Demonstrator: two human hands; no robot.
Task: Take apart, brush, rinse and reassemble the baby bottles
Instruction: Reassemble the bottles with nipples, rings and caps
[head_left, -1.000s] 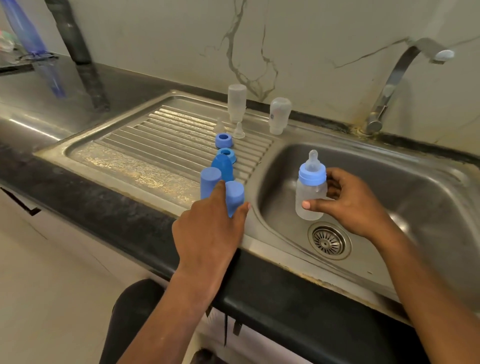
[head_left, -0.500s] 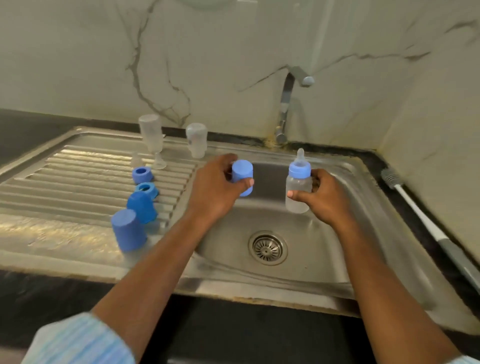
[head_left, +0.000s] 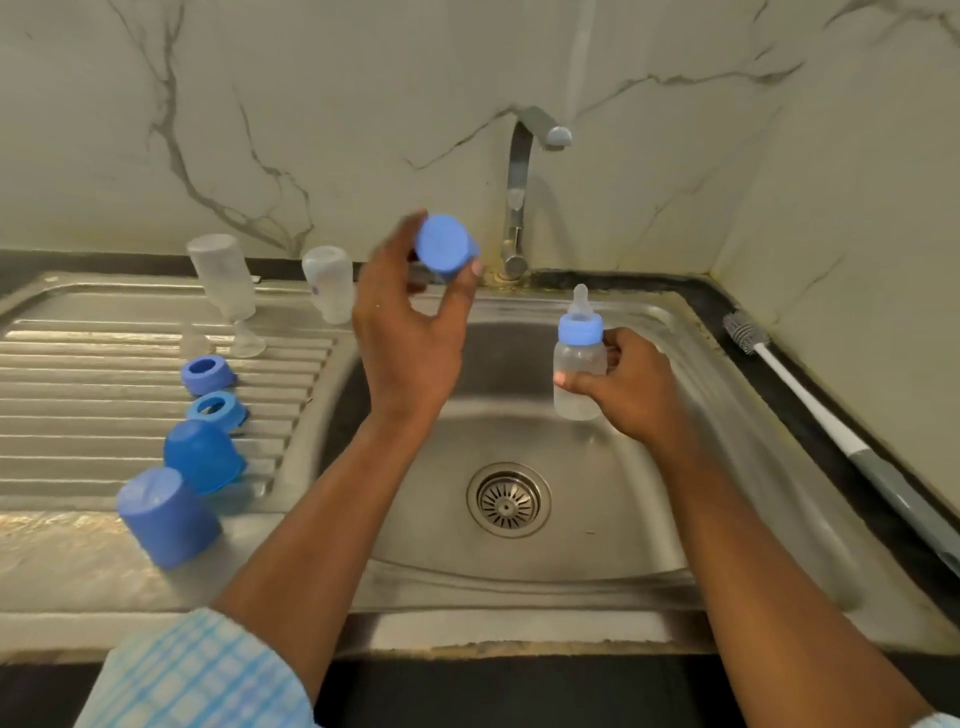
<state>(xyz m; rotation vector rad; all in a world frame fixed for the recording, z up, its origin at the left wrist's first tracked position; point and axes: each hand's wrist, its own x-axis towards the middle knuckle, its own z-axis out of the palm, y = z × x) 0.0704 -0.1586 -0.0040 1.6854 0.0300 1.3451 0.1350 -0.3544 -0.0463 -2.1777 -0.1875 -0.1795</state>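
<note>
My left hand (head_left: 410, 332) holds a blue bottle cap (head_left: 445, 248) raised above the sink basin (head_left: 613, 519), its closed top facing me. My right hand (head_left: 631, 387) grips a small clear baby bottle (head_left: 579, 364) with a blue collar and teat, upright over the basin. On the ribbed drainboard (head_left: 104, 384) stand two more blue caps (head_left: 166, 514) (head_left: 203, 456), two blue collar rings (head_left: 218, 409) (head_left: 207, 374), two clear teats (head_left: 247, 338) (head_left: 193, 339) and two upturned clear bottle bodies (head_left: 223, 273) (head_left: 330, 280).
The tap (head_left: 522, 197) rises behind the basin; no water runs. The drain (head_left: 508, 500) sits at the basin's middle. A white bottle brush (head_left: 810, 410) with a grey handle lies on the dark counter at the right. A marble wall closes off the back and right.
My left hand picked a blue cap off the drainboard and lifted it up over the basin toward the bottle. My right hand kept the bottle upright; my view turned right.
</note>
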